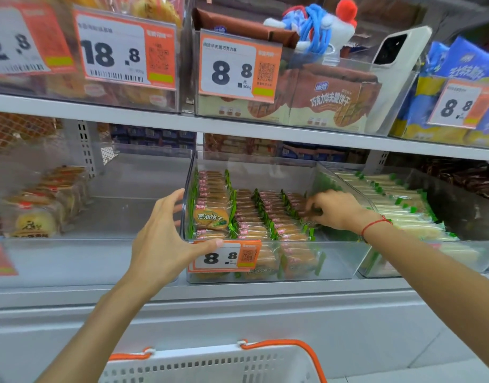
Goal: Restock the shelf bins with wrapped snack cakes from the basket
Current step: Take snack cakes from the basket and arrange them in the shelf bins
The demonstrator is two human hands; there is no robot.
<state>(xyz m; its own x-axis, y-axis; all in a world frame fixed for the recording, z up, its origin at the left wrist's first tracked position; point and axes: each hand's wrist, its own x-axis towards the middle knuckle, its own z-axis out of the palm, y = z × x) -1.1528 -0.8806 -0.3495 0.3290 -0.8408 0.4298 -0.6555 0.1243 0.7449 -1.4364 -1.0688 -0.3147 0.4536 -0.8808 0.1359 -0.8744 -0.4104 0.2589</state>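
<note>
White plastic basket (210, 366) w/ orange handles sits nearest me at the bottom edge; can't see what's inside from this angle. Both forearms reach up and forward from there to the lower shelf.

My left hand (166, 239) steadies the clear bin (334, 258) at its front-left corner: thumb lies along the front rim just above the price tag (226, 257), fingers spread loosely around the bin's left wall. Wrist straight, palm facing right. Hand is mostly open, bracing rather than clamping.

My right hand (331, 210), red string at the wrist, is down inside the bin w/ knuckles up and fingers curled onto the snack cakes (254, 217) at the right-hand row. Looks like it's pinching or pressing one pack into line, but fingertips are hidden, so can't tell for sure.

Packs stand in neat rows, green wrapper edges up, filling the bin's left and middle; right rear has a gap.

To do this well, imo: keep the left hand bracing so the bin doesn't slide, seat each pack upright and snug vs its row, fill the gap back to front.
</note>
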